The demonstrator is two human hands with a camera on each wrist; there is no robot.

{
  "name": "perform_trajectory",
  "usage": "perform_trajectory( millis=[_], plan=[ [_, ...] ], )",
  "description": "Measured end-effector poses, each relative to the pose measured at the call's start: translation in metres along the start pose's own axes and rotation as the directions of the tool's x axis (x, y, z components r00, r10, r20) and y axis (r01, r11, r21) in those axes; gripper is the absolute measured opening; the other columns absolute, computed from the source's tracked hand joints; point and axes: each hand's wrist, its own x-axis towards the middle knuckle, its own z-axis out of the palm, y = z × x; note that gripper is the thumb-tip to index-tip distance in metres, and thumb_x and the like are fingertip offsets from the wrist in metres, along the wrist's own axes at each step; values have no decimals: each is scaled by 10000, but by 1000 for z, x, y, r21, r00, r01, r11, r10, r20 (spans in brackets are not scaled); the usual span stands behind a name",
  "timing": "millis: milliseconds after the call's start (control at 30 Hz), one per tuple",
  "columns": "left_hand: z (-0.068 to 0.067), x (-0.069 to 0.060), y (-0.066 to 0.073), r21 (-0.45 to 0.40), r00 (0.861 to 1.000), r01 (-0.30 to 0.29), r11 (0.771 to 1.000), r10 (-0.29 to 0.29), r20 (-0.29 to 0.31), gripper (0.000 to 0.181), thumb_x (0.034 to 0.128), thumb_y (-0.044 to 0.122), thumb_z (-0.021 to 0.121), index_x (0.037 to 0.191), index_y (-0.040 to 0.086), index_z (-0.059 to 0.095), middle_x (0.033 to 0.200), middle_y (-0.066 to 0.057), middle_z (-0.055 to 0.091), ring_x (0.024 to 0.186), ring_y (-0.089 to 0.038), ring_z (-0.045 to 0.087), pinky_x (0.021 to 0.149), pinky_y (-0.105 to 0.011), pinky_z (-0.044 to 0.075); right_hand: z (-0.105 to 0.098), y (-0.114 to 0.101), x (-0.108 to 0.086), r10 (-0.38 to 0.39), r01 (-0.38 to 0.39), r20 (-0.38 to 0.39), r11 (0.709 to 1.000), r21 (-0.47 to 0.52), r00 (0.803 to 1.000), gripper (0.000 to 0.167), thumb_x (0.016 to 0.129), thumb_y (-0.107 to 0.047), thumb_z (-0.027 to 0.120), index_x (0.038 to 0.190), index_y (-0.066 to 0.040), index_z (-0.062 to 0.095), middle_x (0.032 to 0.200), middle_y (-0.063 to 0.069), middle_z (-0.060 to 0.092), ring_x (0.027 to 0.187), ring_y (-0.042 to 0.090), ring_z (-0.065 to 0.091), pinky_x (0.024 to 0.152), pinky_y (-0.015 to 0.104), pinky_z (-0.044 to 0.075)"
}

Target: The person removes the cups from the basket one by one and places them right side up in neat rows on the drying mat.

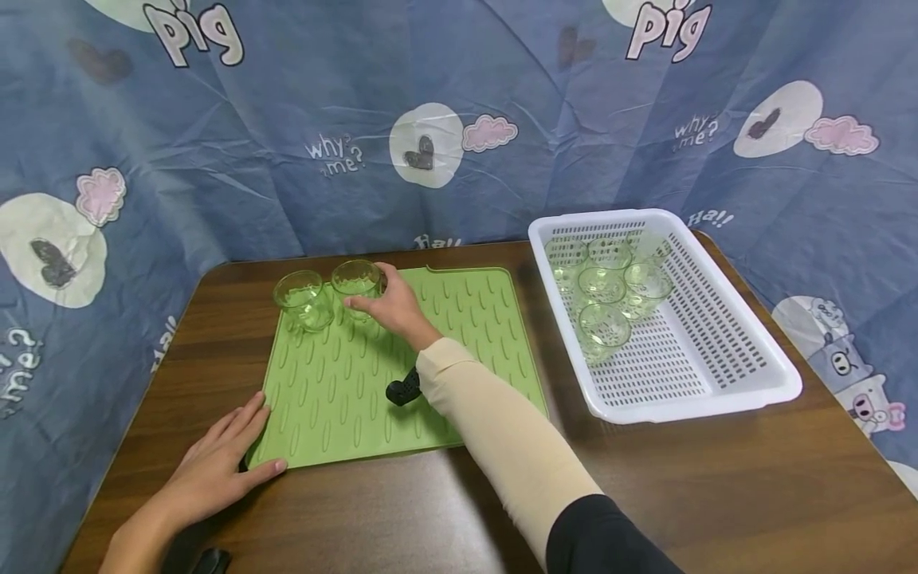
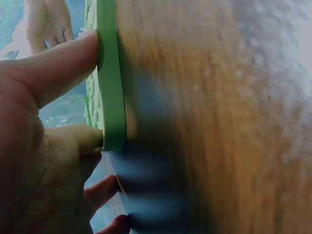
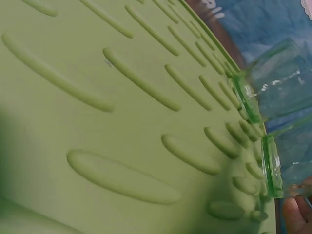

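Holding a clear glass (image 1: 355,278) between thumb and fingers of the right grip (image 1: 398,307), upright at the far left part of a green ribbed mat (image 1: 337,422); cannot tell about contact between its base and the mat. Standing just left of it, close by, near the mat's far left corner: a second glass (image 1: 304,301). Resting the left grip (image 1: 211,477) at the near left corner, fingers extended and unclenched beside the left edge, thumb on the near edge. Can see, right of the mat on the brown worktop (image 1: 688,486), a white perforated basket (image 1: 692,408) with six similar glasses (image 1: 605,328) grouped toward its far left side. Can also make out a printed blue cloth (image 1: 516,191) behind.
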Motion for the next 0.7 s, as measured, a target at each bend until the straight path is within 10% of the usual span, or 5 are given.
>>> perform_trajectory(
  millis=[700],
  plan=[
    [0, 1, 0, 7, 1000, -12, 1000, 12, -23, 919, 907, 520, 651, 1551, -19, 277, 1675, -167, 133, 1397, -545, 279, 975, -751, 297, 4, 3, 0, 9, -5, 53, 998, -65, 999, 872, 867, -340, 775, 1565, -195, 272, 1504, 94, 498, 1390, 282, 486, 1105, 446, 448]
  ],
)
